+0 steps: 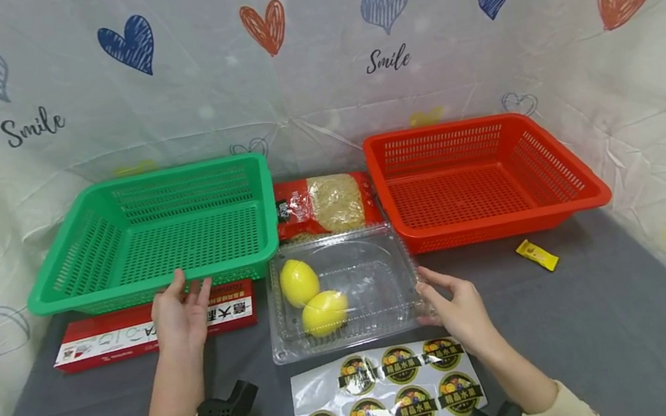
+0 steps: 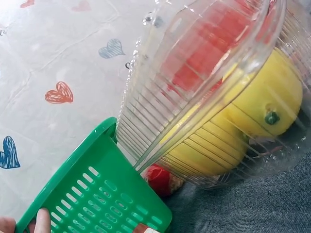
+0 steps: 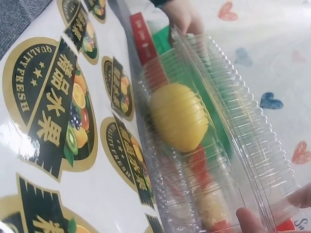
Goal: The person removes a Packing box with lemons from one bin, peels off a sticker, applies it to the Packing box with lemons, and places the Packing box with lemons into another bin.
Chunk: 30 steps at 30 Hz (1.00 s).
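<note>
A clear plastic clamshell box (image 1: 379, 281) lies in the middle of the table with two lemons (image 1: 325, 313) inside, on its left side. Its lid appears closed over them. My right hand (image 1: 461, 308) holds the box's right edge; in the right wrist view, fingertips (image 3: 250, 221) show on either side of the rim. My left hand (image 1: 181, 316) is at the front rim of the green basket (image 1: 153, 288), palm turned up with fingers extended. In the left wrist view, a fingertip (image 2: 43, 221) is against the basket's outer side.
A sheet of round stickers (image 1: 386, 398) lies in front of the box. Behind it is a red bag of noodle-like food (image 1: 332, 204). A red basket (image 1: 496, 220) stands at right, a yellow wrapped packet (image 1: 537, 255) before it. A long red box (image 1: 105, 339) sits below the green basket.
</note>
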{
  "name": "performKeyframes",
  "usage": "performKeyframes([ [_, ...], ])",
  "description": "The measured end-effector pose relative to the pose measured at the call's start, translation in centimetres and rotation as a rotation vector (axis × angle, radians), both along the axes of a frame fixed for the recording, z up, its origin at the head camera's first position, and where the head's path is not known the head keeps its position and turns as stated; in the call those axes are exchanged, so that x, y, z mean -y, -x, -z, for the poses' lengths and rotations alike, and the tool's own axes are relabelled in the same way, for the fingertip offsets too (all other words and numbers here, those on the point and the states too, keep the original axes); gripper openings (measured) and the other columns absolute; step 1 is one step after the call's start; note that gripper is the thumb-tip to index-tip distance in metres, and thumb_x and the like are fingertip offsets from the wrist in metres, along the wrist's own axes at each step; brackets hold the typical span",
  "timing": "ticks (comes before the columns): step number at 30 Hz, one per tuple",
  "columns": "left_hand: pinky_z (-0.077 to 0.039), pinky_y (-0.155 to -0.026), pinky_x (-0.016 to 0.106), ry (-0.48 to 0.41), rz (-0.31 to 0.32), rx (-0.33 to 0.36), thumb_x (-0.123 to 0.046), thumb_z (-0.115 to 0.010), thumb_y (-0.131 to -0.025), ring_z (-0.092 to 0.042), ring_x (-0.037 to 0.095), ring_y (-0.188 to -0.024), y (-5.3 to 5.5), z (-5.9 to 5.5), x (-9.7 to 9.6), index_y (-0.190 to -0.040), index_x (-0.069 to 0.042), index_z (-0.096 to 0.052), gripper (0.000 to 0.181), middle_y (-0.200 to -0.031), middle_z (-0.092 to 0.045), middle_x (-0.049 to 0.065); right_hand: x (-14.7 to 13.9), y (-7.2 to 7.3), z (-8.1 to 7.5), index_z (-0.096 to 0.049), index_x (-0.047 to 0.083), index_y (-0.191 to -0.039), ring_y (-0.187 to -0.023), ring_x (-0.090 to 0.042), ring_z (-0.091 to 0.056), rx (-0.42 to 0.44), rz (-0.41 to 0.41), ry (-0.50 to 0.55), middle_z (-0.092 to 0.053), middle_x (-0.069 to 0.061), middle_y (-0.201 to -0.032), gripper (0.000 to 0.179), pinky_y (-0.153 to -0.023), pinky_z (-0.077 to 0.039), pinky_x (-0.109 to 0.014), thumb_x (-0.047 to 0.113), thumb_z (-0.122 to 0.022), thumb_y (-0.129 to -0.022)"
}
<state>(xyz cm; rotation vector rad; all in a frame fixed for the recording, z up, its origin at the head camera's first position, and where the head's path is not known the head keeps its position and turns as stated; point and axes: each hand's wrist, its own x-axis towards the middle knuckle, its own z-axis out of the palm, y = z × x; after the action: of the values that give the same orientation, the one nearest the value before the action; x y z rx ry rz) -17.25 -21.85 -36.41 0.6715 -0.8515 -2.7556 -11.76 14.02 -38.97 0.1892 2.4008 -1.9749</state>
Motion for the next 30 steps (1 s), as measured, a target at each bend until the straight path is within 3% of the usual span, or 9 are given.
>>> performKeyframes([
  [6,-0.039,-0.096,0.027,0.006,-0.003,0.011,-0.016,-0.051,-0.091,-0.031,0.011,-0.124,0.0,0.1,0.0,-0.144,-0.033,-0.002,0.074,-0.129,-0.025,-0.008,0.1,0.0,0.0,-0.042,-0.001,-0.134,-0.095,-0.035,-0.06,0.007,-0.007,0.003,-0.041,-0.021,-0.135,0.045,-0.065,-0.054,-0.03,0.012,-0.052,-0.092],
  [10,-0.041,-0.094,0.028,0.014,0.008,-0.003,-0.015,-0.052,-0.091,-0.037,0.012,-0.116,0.0,0.1,0.0,-0.142,-0.026,-0.011,0.067,-0.125,-0.03,-0.005,-0.2,0.0,-0.2,-0.038,0.001,-0.137,-0.112,-0.04,-0.049,0.025,-0.059,0.003,-0.039,-0.024,-0.134,0.047,-0.067,-0.054,-0.033,0.013,-0.051,-0.093],
  [14,-0.044,-0.091,0.029,0.036,0.07,-0.01,-0.018,-0.053,-0.091,-0.04,0.013,-0.104,-0.2,-0.1,0.2,-0.141,-0.026,-0.007,0.068,-0.113,-0.032,-0.001,-0.9,0.2,-0.2,-0.034,0.004,-0.139,-0.115,-0.042,-0.044,0.025,-0.127,-0.029,-0.04,-0.026,-0.131,0.051,-0.067,-0.054,-0.036,0.019,-0.052,-0.094],
  [18,-0.046,-0.089,0.029,0.068,0.177,0.0,-0.023,-0.054,-0.09,-0.045,0.013,-0.097,-0.6,-0.3,0.7,-0.137,-0.027,-0.01,0.065,-0.104,-0.033,0.0,-1.5,0.2,0.0,-0.031,0.007,-0.141,-0.115,-0.041,-0.045,0.022,-0.179,-0.075,-0.042,-0.025,-0.13,0.057,-0.069,-0.054,-0.036,0.028,-0.053,-0.094],
  [24,-0.046,-0.088,0.027,0.29,0.336,0.022,-0.031,-0.052,-0.091,-0.049,0.011,-0.101,-1.3,-0.5,1.1,-0.128,-0.021,-0.02,0.05,-0.111,-0.038,-0.001,-2.5,-0.6,-0.2,-0.035,0.006,-0.139,-0.109,-0.039,-0.052,-0.046,-0.202,-0.169,-0.045,-0.025,-0.13,0.051,-0.074,-0.053,-0.036,0.025,-0.051,-0.095],
  [30,-0.047,-0.087,0.028,0.56,0.495,0.024,-0.031,-0.051,-0.093,-0.055,0.007,-0.1,-2.6,-0.3,1.5,-0.126,-0.012,-0.032,0.042,-0.106,-0.052,-0.007,-3.1,-1.6,-0.2,-0.04,0.005,-0.136,-0.109,-0.036,-0.053,-0.117,-0.202,-0.143,-0.052,-0.024,-0.123,0.045,-0.074,-0.053,-0.032,0.017,-0.052,-0.094],
])
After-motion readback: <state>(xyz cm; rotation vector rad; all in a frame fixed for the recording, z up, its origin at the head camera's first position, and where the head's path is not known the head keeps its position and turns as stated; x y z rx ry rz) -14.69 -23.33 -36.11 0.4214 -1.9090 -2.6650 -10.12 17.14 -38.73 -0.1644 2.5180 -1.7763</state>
